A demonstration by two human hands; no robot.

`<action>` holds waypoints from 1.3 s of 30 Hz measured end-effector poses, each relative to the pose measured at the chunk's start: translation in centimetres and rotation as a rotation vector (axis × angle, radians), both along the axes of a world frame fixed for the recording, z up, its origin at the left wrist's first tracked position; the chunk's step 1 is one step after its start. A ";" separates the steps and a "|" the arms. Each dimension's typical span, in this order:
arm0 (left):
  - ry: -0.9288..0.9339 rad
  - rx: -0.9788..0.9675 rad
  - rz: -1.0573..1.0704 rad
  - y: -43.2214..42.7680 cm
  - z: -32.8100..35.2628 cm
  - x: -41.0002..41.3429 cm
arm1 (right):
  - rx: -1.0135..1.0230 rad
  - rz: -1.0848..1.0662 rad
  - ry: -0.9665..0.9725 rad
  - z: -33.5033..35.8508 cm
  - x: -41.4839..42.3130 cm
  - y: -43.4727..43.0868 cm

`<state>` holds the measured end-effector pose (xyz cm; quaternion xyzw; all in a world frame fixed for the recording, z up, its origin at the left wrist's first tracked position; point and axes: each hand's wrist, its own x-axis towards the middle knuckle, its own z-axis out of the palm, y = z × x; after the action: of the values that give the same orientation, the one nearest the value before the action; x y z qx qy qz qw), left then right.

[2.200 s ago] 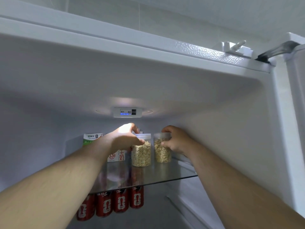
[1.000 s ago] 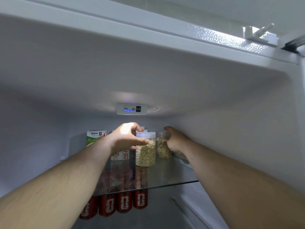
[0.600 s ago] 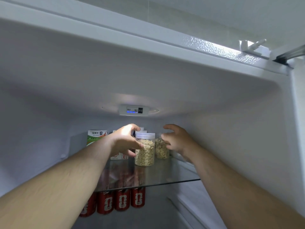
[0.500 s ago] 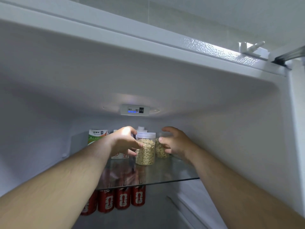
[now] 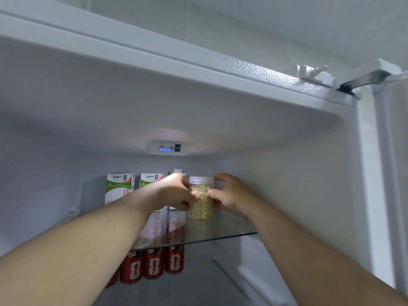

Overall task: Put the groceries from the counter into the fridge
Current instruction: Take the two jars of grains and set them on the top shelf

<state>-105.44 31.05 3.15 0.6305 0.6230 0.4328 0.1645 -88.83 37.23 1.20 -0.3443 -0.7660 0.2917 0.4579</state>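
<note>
Two hands (image 5: pixel 174 192) (image 5: pixel 231 194) grip one jar (image 5: pixel 201 206); two cartons (image 5: pixel 119 184) (image 5: pixel 151 180), perhaps four cans (image 5: pixel 152 265).

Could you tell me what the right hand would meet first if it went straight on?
The oat jar: the right hand points left and inward, with fingers curled on the jar's side. Past it lies the left hand, though depth is unclear.

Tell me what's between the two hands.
In the head view, a lidded clear jar of oats stands between the left hand and right hand, both holding it.
</note>
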 end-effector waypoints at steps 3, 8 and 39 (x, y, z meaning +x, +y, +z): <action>0.019 0.007 -0.001 0.8 -0.1 0.9 | 0.027 -0.053 -0.031 0.0 1.3 -0.9; 0.053 0.009 0.017 2.1 0.1 1.5 | 0.103 -0.130 -0.076 -0.3 3.1 -1.4; 0.043 0.120 -0.120 5.7 -1.1 2.7 | 0.246 -0.158 -0.201 -7.0 7.0 -7.9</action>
<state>-102.74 36.77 2.03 0.6844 0.5606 0.4451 0.1386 -81.78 29.29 -5.78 -0.3724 -0.8083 0.1230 0.4392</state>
